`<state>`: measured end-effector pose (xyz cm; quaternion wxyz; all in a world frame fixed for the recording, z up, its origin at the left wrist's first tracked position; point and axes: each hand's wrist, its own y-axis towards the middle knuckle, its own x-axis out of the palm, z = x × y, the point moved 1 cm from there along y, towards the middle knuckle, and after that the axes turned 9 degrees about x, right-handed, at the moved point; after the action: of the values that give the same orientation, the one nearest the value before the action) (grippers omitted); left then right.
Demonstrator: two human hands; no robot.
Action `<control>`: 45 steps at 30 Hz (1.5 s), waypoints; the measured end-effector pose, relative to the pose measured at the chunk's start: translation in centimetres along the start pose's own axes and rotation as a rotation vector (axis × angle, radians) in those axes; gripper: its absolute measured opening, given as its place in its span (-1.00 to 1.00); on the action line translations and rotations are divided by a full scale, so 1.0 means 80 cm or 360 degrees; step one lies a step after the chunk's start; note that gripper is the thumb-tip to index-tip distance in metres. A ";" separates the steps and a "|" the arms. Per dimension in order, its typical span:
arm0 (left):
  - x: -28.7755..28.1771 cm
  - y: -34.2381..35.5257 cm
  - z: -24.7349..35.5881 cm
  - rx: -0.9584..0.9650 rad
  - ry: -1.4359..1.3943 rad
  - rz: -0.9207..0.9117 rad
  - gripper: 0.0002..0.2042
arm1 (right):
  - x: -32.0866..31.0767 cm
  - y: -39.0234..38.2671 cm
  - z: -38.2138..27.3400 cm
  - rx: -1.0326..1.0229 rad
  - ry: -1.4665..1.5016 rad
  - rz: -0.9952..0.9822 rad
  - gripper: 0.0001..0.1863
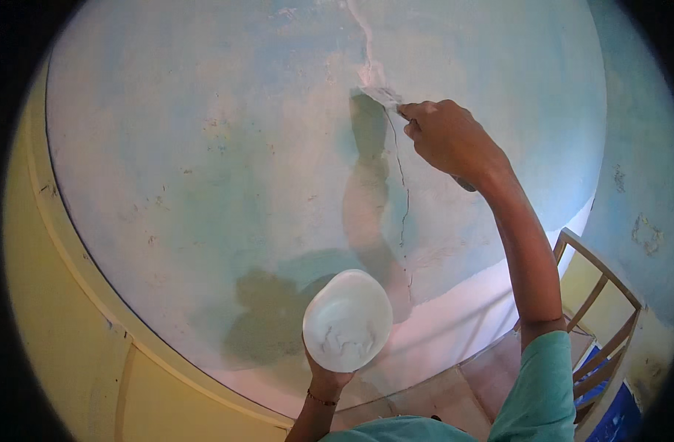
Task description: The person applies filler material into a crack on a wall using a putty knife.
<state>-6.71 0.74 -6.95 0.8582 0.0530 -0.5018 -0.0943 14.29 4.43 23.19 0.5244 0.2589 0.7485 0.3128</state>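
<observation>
While the bowl (349, 317) is held by the left hand (326, 376) toward the lower edge of the wall (278, 162), its mouth is turned up, presumably for easy reach; how far that hand is curled cannot be told. Beyond, higher up, the scraper (382, 96) is gripped in the closed right hand (451, 138), its blade laid over the crack (407, 194) where the pale strip (366, 40) ends, likely angled for even pressure.

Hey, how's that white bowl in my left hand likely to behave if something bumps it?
The white bowl is probably fairly light, since your left hand alone supports it. A push on its wide rim could well tip it. The smears inside might be slippery if wet, though I can't tell.
</observation>
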 end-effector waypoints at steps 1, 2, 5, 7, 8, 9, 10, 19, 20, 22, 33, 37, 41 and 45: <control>-0.001 0.000 0.000 -0.0023 -0.0085 0.0006 -0.41 | -0.002 0.003 -0.001 -0.0002 0.0000 0.0011 -0.71; -0.001 0.001 -0.001 -0.0056 -0.0170 0.0012 -0.41 | -0.005 0.007 0.000 -0.0028 -0.0129 0.0098 -0.71; 0.001 0.001 -0.003 -0.0069 -0.0174 -0.0042 -0.40 | -0.011 0.017 -0.015 -0.0056 -0.0342 0.0258 -0.74; 0.000 0.000 -0.003 -0.0048 -0.0133 -0.0045 -0.40 | -0.012 0.021 -0.020 -0.0057 -0.0426 0.0325 -0.77; 0.000 0.001 -0.002 -0.0021 -0.0093 -0.0046 -0.39 | -0.011 0.023 -0.020 -0.0109 -0.0462 0.0331 -0.78; 0.000 0.001 -0.001 -0.0019 -0.0095 -0.0047 -0.39 | -0.008 0.025 -0.020 -0.0160 -0.0499 0.0338 -0.80; 0.001 0.001 0.000 -0.0043 -0.0126 -0.0023 -0.40 | -0.004 0.025 -0.017 -0.0161 -0.0501 0.0339 -0.80; -0.022 0.002 0.006 0.0068 -0.0054 0.0029 -0.38 | -0.005 0.000 -0.010 -0.0123 -0.0645 0.0113 -0.74; -0.025 0.003 0.005 0.0064 -0.0064 0.0026 -0.37 | -0.011 0.001 -0.010 -0.0103 -0.0569 0.0180 -0.79; -0.025 0.003 0.005 0.0033 -0.0093 0.0007 -0.37 | -0.017 0.007 -0.011 -0.0084 -0.0493 0.0271 -0.82; -0.022 -0.001 0.008 -0.0082 -0.0242 -0.0068 -0.38 | -0.005 0.005 -0.010 -0.0099 -0.0553 0.0021 -0.66; -0.015 -0.003 0.006 0.0009 -0.0072 0.0018 -0.39 | -0.010 0.002 -0.014 -0.0130 -0.0584 0.0174 -0.70; 0.005 -0.004 0.005 -0.0007 0.0040 -0.0033 -0.39 | 0.001 0.019 -0.023 -0.0119 -0.0469 0.0427 -0.71; 0.010 -0.006 0.009 0.0020 0.0030 -0.0073 -0.38 | 0.001 0.018 -0.029 -0.0114 -0.0547 0.0250 -0.72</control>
<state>-6.99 0.14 -6.04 0.8601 0.0706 -0.4930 -0.1103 12.13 4.96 24.82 0.6273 0.3472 0.6139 0.3303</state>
